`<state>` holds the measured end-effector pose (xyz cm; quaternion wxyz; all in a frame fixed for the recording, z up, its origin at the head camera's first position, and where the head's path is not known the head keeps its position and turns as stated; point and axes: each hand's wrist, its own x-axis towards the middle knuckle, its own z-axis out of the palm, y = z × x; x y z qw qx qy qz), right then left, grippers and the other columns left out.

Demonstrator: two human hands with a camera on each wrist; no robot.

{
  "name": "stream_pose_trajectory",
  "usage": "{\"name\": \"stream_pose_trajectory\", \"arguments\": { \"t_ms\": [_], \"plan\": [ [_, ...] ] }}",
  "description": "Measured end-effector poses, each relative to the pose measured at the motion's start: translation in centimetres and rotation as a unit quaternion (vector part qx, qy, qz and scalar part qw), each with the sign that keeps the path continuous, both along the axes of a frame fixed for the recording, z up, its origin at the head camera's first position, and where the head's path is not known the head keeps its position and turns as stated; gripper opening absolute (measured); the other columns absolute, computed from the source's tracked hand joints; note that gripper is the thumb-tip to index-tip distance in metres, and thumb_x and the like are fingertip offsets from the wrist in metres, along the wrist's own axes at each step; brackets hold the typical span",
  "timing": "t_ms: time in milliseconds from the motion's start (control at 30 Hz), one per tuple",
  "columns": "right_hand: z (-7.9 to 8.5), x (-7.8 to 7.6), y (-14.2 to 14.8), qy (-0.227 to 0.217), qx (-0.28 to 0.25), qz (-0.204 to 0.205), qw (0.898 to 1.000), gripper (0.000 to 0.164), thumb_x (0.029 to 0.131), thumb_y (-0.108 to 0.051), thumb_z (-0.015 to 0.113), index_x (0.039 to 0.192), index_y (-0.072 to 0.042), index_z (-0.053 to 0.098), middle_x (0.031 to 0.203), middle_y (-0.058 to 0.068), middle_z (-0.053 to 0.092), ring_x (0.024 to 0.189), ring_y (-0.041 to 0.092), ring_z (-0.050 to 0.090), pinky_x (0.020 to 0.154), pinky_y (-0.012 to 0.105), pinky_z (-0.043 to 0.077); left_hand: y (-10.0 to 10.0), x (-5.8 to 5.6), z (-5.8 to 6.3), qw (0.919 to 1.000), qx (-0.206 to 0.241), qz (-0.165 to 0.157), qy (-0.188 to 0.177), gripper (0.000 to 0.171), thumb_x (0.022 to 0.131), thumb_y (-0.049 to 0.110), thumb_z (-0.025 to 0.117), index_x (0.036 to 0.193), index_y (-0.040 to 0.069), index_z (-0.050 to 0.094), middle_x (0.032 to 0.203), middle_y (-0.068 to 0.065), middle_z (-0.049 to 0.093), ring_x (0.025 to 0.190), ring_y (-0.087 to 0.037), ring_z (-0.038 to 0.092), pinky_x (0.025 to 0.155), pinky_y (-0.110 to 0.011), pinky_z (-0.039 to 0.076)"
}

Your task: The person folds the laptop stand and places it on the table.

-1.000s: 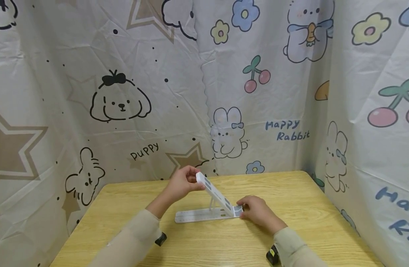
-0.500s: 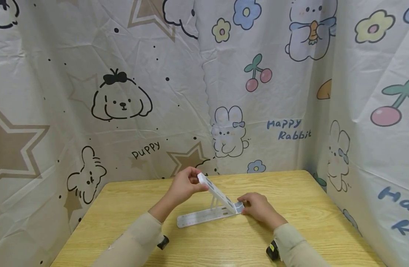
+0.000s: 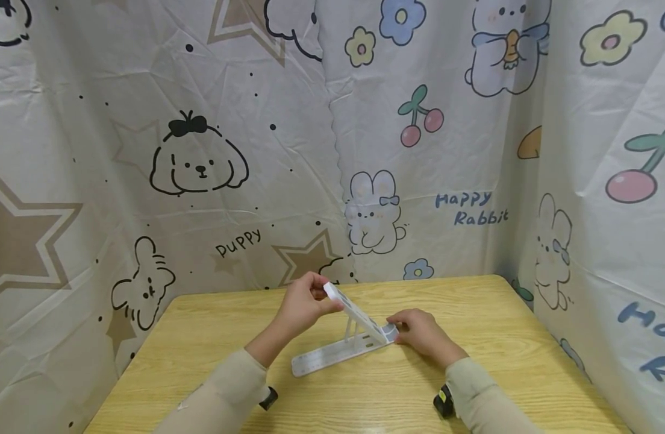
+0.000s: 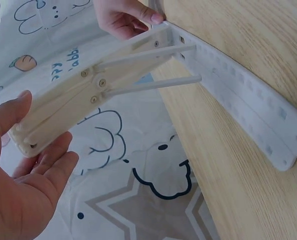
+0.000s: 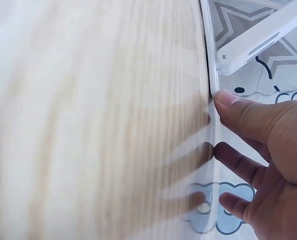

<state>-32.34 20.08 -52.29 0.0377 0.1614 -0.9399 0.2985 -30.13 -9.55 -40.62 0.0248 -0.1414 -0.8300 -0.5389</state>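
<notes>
A white folding laptop stand (image 3: 338, 354) rests on the table, its slotted base flat and its upper arm (image 4: 63, 107) tilted up. Two thin prop legs (image 4: 148, 87) run between arm and base, as the left wrist view shows. My left hand (image 3: 302, 304) holds the raised end of the arm between thumb and fingers. At the hinge end, near the grey pad (image 3: 390, 332), my right hand (image 3: 426, 335) pinches the stand. The right wrist view shows its thumb (image 5: 229, 99) against the edge there; what lies under the fingers is partly hidden.
The wooden table (image 3: 229, 337) reaches back to a cartoon-printed curtain (image 3: 289, 150), which also closes off both sides. Black wrist devices (image 3: 443, 402) sit under both sleeves.
The stand has turned on the table: the base's far left end has swung towards me, and the hinge end slightly away. Both hands have kept hold and shifted a little with it.
</notes>
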Motion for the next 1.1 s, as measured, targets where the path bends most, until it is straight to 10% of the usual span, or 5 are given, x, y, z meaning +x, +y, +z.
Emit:
{"name": "stream_pose_trajectory", "arguments": {
  "t_ms": [400,900,1100],
  "plan": [
    [0.2,-0.7,0.5,-0.003,-0.006,0.008,1.0,0.041,0.084,-0.007,0.083,0.124,-0.012,0.075,0.125,0.008,0.072,0.114,0.029,0.066,0.101,0.051,0.053,0.7,0.7,-0.1,0.9995,-0.009,0.005,0.029,0.048,0.078,0.02,0.091,0.113,0.006,0.061,0.106,-0.007,0.069,0.096,-0.019,0.07,0.074,-0.03,0.062],
    [-0.2,-0.1,0.5,-0.008,-0.018,-0.028,0.999,0.033,0.086,-0.007,0.081,0.119,-0.011,0.076,0.122,0.008,0.073,0.12,0.034,0.064,0.106,0.053,0.049,-1.8,-3.0,-0.9,0.9761,0.054,-0.21,-0.017,0.04,0.087,0.006,0.081,0.125,0.004,0.07,0.124,-0.015,0.071,0.107,-0.025,0.071,0.088,-0.036,0.062],
    [-0.4,-0.8,0.9,-0.015,-0.028,-0.016,0.999,0.032,0.088,-0.009,0.08,0.119,-0.014,0.077,0.121,0.006,0.074,0.119,0.032,0.065,0.105,0.052,0.051,-1.5,-3.6,-1.0,0.9701,0.062,-0.233,-0.025,0.029,0.087,0.0,0.079,0.116,0.001,0.075,0.122,-0.019,0.072,0.103,-0.023,0.073,0.088,-0.037,0.062]
  ]
}}
